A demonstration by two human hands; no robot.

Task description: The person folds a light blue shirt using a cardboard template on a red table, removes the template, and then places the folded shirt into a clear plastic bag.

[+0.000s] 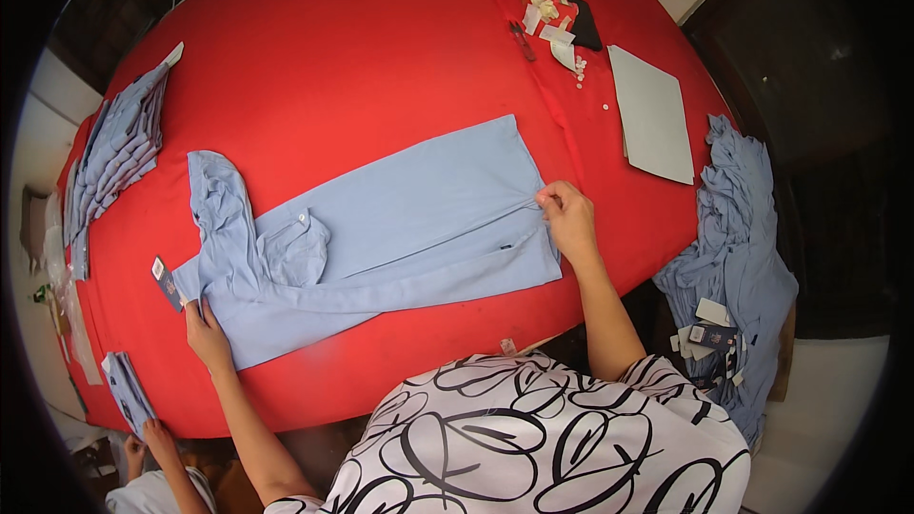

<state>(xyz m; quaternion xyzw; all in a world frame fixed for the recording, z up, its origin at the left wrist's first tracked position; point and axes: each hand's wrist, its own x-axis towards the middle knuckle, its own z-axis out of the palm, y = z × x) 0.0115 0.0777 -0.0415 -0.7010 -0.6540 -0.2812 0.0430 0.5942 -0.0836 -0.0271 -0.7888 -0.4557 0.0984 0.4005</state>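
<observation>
My right hand [571, 221] pinched the edge of the light-blue shirt [428, 186], which stretched across to my left hand [207, 333], beside a hang tag [167, 283]; whether my left fingers gripped it, I couldn't tell. An uneven pull could have skewed the cloth or set creases. Red cloth [333, 57] spread beneath; beyond my left hand sat folded garments [124, 148], rightward of my right a crumpled blue heap [738, 219].

Left fingers [194, 315] touch, right fingers [550, 194] pinch a blue shirt [428, 195]
</observation>
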